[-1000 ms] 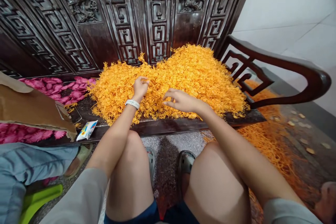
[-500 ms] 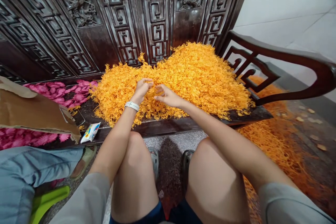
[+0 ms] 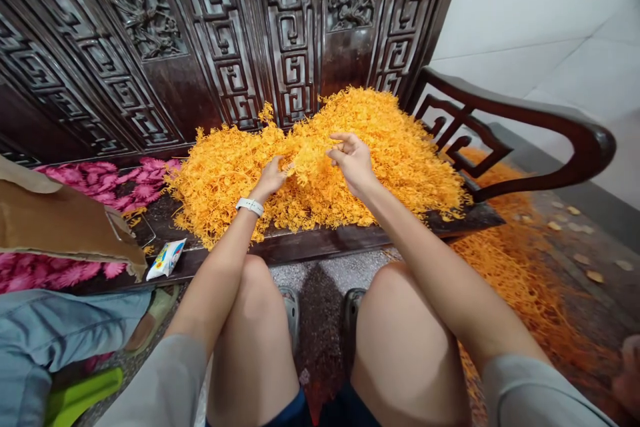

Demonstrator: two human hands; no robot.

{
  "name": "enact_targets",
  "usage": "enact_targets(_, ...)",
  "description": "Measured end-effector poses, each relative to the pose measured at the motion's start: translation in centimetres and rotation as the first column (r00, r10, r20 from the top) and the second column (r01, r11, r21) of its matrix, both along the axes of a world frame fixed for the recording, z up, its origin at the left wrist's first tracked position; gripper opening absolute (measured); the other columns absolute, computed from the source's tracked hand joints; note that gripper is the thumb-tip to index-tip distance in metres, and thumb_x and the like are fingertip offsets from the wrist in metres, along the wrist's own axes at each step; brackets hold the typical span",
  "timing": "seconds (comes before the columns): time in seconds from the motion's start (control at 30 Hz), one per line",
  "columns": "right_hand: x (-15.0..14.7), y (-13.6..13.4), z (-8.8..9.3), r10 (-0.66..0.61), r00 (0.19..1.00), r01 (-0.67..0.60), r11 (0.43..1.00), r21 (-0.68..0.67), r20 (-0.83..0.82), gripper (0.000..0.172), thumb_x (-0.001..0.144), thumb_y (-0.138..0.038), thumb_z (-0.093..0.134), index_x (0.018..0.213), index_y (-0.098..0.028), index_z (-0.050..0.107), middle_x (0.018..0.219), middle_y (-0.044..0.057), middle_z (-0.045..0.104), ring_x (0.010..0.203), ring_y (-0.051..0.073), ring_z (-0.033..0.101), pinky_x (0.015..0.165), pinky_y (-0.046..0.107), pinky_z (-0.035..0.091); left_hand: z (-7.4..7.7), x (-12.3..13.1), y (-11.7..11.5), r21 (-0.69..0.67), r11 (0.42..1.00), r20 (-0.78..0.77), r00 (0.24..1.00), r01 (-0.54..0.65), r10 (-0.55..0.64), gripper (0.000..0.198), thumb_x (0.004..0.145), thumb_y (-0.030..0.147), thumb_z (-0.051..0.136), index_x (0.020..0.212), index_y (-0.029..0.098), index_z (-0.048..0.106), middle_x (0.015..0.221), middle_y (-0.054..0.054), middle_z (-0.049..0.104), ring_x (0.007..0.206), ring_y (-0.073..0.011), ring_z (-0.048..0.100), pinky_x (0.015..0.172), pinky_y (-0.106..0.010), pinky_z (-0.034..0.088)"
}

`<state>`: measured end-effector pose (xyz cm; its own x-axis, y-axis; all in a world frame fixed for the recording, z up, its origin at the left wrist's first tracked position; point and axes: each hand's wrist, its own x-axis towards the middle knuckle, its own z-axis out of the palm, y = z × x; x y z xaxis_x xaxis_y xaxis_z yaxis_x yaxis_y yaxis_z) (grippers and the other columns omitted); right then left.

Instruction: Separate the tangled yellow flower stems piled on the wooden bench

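Observation:
A large heap of orange frilly, thread-like artificial flower pieces (image 3: 400, 167) covers the dark wooden bench. My left hand (image 3: 273, 177), with a white watch (image 3: 249, 206) at its wrist, is at the middle of the heap. Its fingers are closed round an orange frilly piece, partly lost among the others. To the right and a little higher is my right hand (image 3: 354, 159), over the heap. Its thumb and index finger point left with a gap between the tips, and the other fingers curl in. I make out nothing held in it.
Pink artificial flowers (image 3: 103, 180), a cardboard box (image 3: 65, 220) and a small white-and-blue packet (image 3: 167, 258) lie left. A carved backrest (image 3: 220, 47) rises behind; a curved armrest (image 3: 540, 113) stands right. Orange threads (image 3: 510, 280) cover the floor. Another person's jeans-clad leg (image 3: 75, 320) is left.
My right hand has moved up and right, away from my left hand, and its fingers are more curled. My left hand has dropped slightly. The whole view has shifted a little.

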<state>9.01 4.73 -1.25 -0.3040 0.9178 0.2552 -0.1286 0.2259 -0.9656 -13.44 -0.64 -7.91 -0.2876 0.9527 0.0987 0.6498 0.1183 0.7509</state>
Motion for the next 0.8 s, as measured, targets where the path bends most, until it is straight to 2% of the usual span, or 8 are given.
enact_targets(0.1, 1.0, 0.2, 1.0, -0.118, 0.993, 0.115, 0.984, 0.139, 0.013, 0.03, 0.074, -0.017, 0.063, 0.102, -0.024, 0.057, 0.073, -0.003, 0.04, 0.064, 0.014, 0.04, 0.061, 0.031, 0.036, -0.6, 0.0, 0.2, -0.06, 0.998, -0.041, 0.999, -0.027, 0.025, 0.069, 0.103, 0.053, 0.056, 0.159, 0.015, 0.048, 0.166, -0.024, 0.048, 0.158, -0.0382, 0.042, 0.129, -0.054, 0.033)
enact_targets(0.2, 2.7, 0.7, 2.5, -0.308, 0.95, 0.31, 0.918, 0.248, -0.048, 0.025, 0.075, -0.022, 0.066, 0.097, -0.025, 0.055, 0.074, -0.002, 0.036, 0.064, 0.014, 0.037, 0.059, 0.03, 0.033, -1.1, 0.1, 0.2, -0.121, 0.992, -0.149, 0.989, -0.023, 0.005, 0.071, 0.105, 0.053, 0.049, 0.16, 0.008, 0.045, 0.169, -0.029, 0.041, 0.162, -0.0396, 0.035, 0.132, -0.055, 0.025)
enact_targets(0.3, 4.5, 0.7, 4.0, -0.349, 0.928, 0.364, 0.924, 0.119, -0.127, 0.027, 0.079, -0.038, 0.073, 0.094, -0.025, 0.054, 0.077, -0.001, 0.045, 0.062, 0.013, 0.038, 0.056, 0.029, 0.034, -1.4, 0.4, -0.1, -0.147, 0.989, -0.237, 0.97, 0.018, -0.053, 0.076, 0.102, 0.051, 0.053, 0.16, 0.003, 0.044, 0.167, -0.032, 0.042, 0.16, -0.0412, 0.037, 0.131, -0.054, 0.028)
enact_targets(0.43, 5.9, -0.2, 4.7, -0.152, 0.973, 0.136, 0.986, -0.099, -0.172, 0.044, 0.081, -0.065, 0.071, 0.089, -0.023, 0.059, 0.081, 0.001, 0.054, 0.064, 0.012, 0.044, 0.058, 0.028, 0.043, 0.6, 1.7, -0.7, -0.042, 0.999, -0.366, 0.931, -0.02, 0.003, 0.067, 0.098, 0.049, 0.057, 0.147, 0.004, 0.058, 0.146, -0.034, 0.062, 0.141, -0.0473, 0.057, 0.12, -0.06, 0.041)
enact_targets(0.5, 6.3, -0.6, 4.6, -0.019, 0.986, -0.006, 0.989, -0.145, -0.167, 0.052, 0.083, -0.073, 0.066, 0.089, -0.021, 0.064, 0.081, 0.002, 0.057, 0.065, 0.012, 0.048, 0.063, 0.029, 0.047, 2.7, 3.2, -1.5, 0.168, 0.985, -0.367, 0.924, -0.045, 0.105, 0.055, 0.1, 0.046, 0.054, 0.138, 0.009, 0.066, 0.136, -0.029, 0.07, 0.13, -0.0457, 0.064, 0.116, -0.06, 0.043)
enact_targets(0.57, 6.6, -1.1, 4.6, 0.094, 0.976, -0.127, 0.978, -0.165, -0.195, 0.055, 0.087, -0.075, 0.061, 0.091, -0.02, 0.069, 0.085, 0.004, 0.062, 0.068, 0.012, 0.053, 0.069, 0.029, 0.051, 5.1, 5.3, -2.5, 0.393, 0.919, -0.279, 0.947, -0.042, 0.162, 0.044, 0.103, 0.044, 0.05, 0.13, 0.015, 0.071, 0.132, -0.022, 0.073, 0.126, -0.0399, 0.065, 0.116, -0.056, 0.042)
enact_targets(0.67, 6.7, -1.8, 4.6, 0.199, 0.962, -0.23, 0.96, -0.158, -0.189, 0.054, 0.092, -0.073, 0.056, 0.094, -0.021, 0.073, 0.093, 0.007, 0.068, 0.075, 0.015, 0.059, 0.077, 0.033, 0.053, 7.8, 9.2, -4.1, 0.552, 0.834, -0.138, 0.987, 0.003, 0.087, 0.038, 0.106, 0.045, 0.05, 0.122, 0.019, 0.073, 0.126, -0.015, 0.075, 0.122, -0.034, 0.065, 0.114, -0.05, 0.044)
enact_targets(0.8, 5.7, -2.0, 3.8, 0.231, 0.968, -0.243, 0.963, -0.121, -0.103, 0.049, 0.091, -0.07, 0.059, 0.089, -0.022, 0.069, 0.088, 0.006, 0.066, 0.077, 0.017, 0.059, 0.075, 0.032, 0.05, 9.0, 13.5, -5.4, 0.605, 0.788, -0.097, 0.993, 0.114, -0.068, 0.036, 0.109, 0.043, 0.049, 0.127, 0.022, 0.072, 0.13, -0.012, 0.074, 0.125, -0.0307, 0.063, 0.114, -0.048, 0.043)
